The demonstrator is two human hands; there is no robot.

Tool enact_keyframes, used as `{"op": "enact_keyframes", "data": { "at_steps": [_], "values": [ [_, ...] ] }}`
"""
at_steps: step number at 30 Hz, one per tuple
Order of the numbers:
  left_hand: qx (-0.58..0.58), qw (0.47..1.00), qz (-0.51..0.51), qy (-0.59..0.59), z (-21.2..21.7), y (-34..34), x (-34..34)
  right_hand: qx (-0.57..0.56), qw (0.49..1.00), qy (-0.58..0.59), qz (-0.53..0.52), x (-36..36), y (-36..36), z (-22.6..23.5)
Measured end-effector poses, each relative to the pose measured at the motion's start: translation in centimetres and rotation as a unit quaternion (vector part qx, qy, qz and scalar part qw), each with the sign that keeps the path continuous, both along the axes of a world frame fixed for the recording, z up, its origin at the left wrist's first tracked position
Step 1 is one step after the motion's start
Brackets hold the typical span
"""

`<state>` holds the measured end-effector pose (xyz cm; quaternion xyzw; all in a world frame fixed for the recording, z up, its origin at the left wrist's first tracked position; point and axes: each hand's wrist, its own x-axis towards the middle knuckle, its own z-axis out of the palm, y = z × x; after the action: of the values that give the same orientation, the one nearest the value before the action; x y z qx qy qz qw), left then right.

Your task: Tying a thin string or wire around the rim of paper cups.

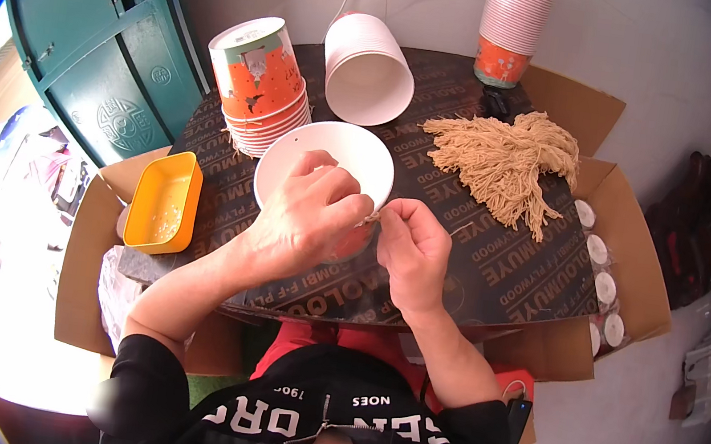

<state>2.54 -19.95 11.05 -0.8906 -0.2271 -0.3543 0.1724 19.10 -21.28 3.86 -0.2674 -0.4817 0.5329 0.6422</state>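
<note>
A white paper bucket (pixel 282 163) with an orange printed outside stands in front of me, its mouth facing up. My left hand (pixel 308 207) lies over its near rim, with thumb and forefinger pinched on a short beige string (pixel 462 229) at the rim's right side. Close beside it, my right hand (pixel 413 248) pinches the same string, and a loose end sticks out to the right. The fingers cover most of the string where it meets the bucket. To the right lies a thick bundle of beige strings (pixel 507 166).
Behind the bucket are an orange-printed bucket stack (pixel 258 74), a white stack on its side (pixel 370 80) and a tall stack (pixel 510 36). A yellow tray (pixel 165 201) sits at the left table edge. Cardboard boxes (pixel 648 287) flank the dark table (pixel 536 282); the right one holds white-topped rolls.
</note>
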Motion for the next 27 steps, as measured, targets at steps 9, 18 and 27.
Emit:
{"op": "enact_keyframes", "data": {
  "at_steps": [9,18,27],
  "values": [
    [-0.114,0.988,0.066,-0.084,-0.9,-0.2,0.4,0.132,0.976,-0.154,-0.086,-0.3,-0.8,-0.8],
    [-0.118,0.988,0.075,-0.065,-0.9,-0.2,0.3,0.232,0.928,-0.203,-0.211,-0.2,-0.3,-0.8],
    [-0.083,0.995,0.023,-0.045,-0.7,-0.3,0.5,0.105,0.989,-0.053,-0.094,-1.3,-0.1,-0.8]
  ]
}}
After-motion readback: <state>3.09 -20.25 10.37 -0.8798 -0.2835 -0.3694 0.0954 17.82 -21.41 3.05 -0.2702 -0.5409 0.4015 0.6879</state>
